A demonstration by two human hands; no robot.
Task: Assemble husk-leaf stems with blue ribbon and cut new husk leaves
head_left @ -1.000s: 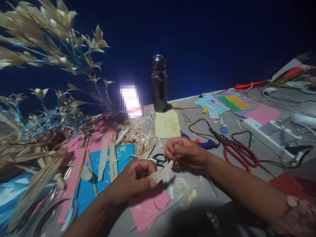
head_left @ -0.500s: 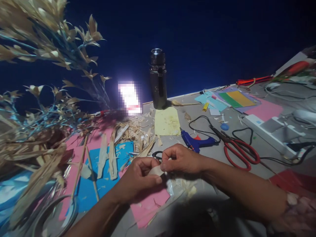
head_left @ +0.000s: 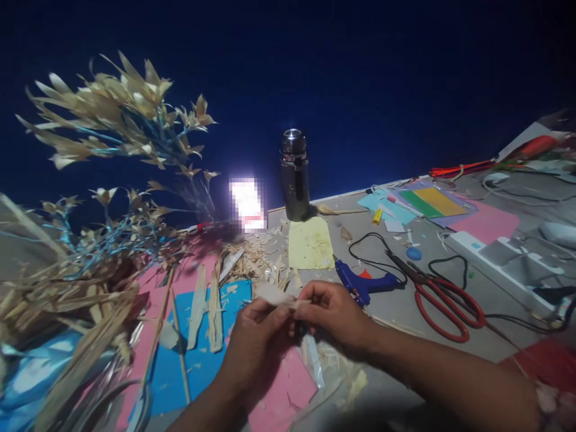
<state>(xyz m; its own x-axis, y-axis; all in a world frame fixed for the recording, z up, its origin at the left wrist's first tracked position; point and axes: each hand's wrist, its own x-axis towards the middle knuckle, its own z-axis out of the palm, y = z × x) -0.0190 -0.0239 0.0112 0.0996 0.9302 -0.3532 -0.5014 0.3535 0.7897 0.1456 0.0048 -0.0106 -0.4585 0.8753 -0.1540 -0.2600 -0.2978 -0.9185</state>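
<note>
Between my two hands is a pale piece of dried husk (head_left: 272, 295), shaped like a petal, its broad end pointing left. My left hand (head_left: 256, 336) pinches it from below with thumb and fingers. The fingertips of my right hand (head_left: 333, 312) close on its narrow right end and nearly touch my left thumb. Below the hands lie a pink sheet (head_left: 283, 390) and a clear plastic strip (head_left: 313, 363). A blue glue gun (head_left: 366, 283) rests on its side just beyond my right hand, and red-handled scissors (head_left: 445, 306) lie to its right.
A dark flask (head_left: 295, 180) stands at the back behind a yellow sheet (head_left: 310, 243). At left, husk strips (head_left: 215, 318) lie on a blue sheet (head_left: 171, 384), near branches with husk flowers (head_left: 135, 132). A white power strip (head_left: 499, 270) and cords are at right.
The husk piece has turned, its broad end now showing above my left fingers. My right fingers have shifted to its narrow end. The whole view has tilted upward, so things sit lower.
</note>
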